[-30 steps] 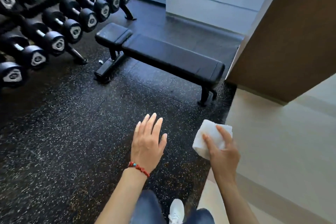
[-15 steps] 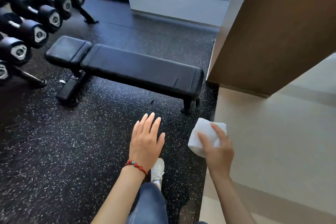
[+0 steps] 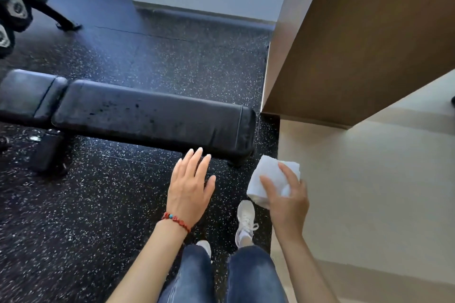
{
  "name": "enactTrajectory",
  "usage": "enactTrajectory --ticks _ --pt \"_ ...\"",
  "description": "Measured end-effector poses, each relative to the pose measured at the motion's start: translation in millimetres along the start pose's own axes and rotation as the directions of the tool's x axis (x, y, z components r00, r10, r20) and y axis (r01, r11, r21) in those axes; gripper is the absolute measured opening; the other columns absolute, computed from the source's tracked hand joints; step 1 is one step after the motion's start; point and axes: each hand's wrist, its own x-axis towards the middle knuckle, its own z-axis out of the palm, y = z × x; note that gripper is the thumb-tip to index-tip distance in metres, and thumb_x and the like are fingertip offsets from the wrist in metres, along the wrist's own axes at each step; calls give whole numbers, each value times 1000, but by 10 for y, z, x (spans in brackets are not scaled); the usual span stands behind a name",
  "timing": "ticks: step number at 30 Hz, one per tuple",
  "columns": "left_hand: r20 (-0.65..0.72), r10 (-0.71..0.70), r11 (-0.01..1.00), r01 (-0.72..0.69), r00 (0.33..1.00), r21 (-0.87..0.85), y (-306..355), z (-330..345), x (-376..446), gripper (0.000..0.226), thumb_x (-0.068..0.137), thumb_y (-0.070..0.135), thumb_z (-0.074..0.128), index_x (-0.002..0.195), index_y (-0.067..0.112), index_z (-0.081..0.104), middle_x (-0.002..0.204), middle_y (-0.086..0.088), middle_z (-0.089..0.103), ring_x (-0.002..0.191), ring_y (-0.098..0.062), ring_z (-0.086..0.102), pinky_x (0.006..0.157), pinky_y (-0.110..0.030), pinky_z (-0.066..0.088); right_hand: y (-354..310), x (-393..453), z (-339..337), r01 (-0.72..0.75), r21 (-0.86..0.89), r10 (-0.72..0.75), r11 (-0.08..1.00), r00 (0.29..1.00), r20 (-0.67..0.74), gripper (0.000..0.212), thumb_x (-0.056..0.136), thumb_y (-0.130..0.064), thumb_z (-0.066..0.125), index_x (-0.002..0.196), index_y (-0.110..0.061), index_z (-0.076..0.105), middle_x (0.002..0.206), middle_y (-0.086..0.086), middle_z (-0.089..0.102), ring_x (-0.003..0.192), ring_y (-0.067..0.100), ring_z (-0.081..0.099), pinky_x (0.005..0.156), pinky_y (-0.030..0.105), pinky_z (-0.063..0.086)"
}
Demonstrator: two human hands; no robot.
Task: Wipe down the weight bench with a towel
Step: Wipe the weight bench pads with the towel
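The black padded weight bench (image 3: pixel 147 115) lies flat across the left and middle of the view, its long pad smudged and its right end close in front of me. My right hand (image 3: pixel 286 200) holds a folded white towel (image 3: pixel 270 179) just below and to the right of that end, apart from the pad. My left hand (image 3: pixel 190 187) is flat with fingers spread and empty, its fingertips at the bench's near edge; a red bead bracelet is on the wrist.
Dumbbells on a rack (image 3: pixel 14 10) stand at the far left behind the bench. A brown wall corner (image 3: pixel 344 44) juts in at the right, beside the bench's end. Speckled rubber floor (image 3: pixel 86 204) meets beige tile (image 3: pixel 369 192) on the right. My legs and white shoes are below.
I have stepped closer to the bench, which now fills the middle of the view, and the dumbbell rack has slid off to the left. Both hands have kept their pose, the towel still held.
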Motion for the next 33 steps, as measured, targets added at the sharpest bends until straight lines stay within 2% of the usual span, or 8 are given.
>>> enactTrajectory --ticks 8,14,20,23,25,27,29,33 --pt "59 -56 998 57 997 -10 182 576 957 46 89 28 40 119 -1 58 129 -21 54 122 -38 48 100 -54 39 168 1184 270 0 -27 2 1000 997 81 46 69 -24 80 112 -27 64 92 0 47 85 14 49 75 10 31" --pt "97 -68 997 71 993 -21 -31 1136 1471 44 89 26 41 118 -2 58 128 -22 54 122 -39 48 99 -54 40 392 1759 724 -2 -55 11 998 987 163 45 70 -23 79 112 -26 64 93 0 45 83 6 45 73 5 31" --pt "168 -6 1000 11 986 -26 -467 1963 1789 40 81 10 68 117 -4 59 127 -24 55 119 -41 49 93 -57 44 924 2070 1384 4 -107 17 994 982 190 46 69 -24 80 112 -26 65 91 0 44 80 -2 40 74 4 32" --pt "190 -3 999 12 982 -45 -714 2346 1903 38 88 19 54 119 -3 57 128 -23 54 122 -40 48 97 -55 41 1241 2199 1668 -9 -122 29 993 986 166 45 68 -22 80 110 -28 64 88 -2 43 78 -2 41 74 -2 31" --pt "199 -18 998 29 980 -52 -870 2554 1968 44 90 26 42 121 -2 56 130 -23 53 123 -40 46 99 -53 40 1427 2252 1843 -31 -116 49 993 986 159 45 68 -23 80 110 -31 63 88 0 45 78 0 42 75 3 34" --pt "181 -16 999 24 983 -43 -1015 2735 2017 46 90 27 39 122 -1 55 131 -22 52 124 -39 45 100 -52 37 1603 2277 2021 -33 -101 49 994 986 161 47 67 -25 80 110 -34 62 89 2 46 78 0 44 77 10 37" --pt "155 -12 1000 15 988 -20 -1159 2930 2032 46 91 27 39 125 1 53 134 -20 50 127 -38 42 102 -52 34 1779 2268 2206 -12 -96 28 995 985 169 49 67 -26 80 110 -37 61 88 1 45 79 0 45 78 6 37" --pt "144 6 999 -12 990 46 -1356 3267 2040 48 90 32 41 132 8 49 142 -15 43 133 -33 35 108 -51 25 2066 2244 2488 73 -200 -37 977 984 176 56 64 -21 82 117 -20 63 86 9 42 75 14 47 75 2 34"
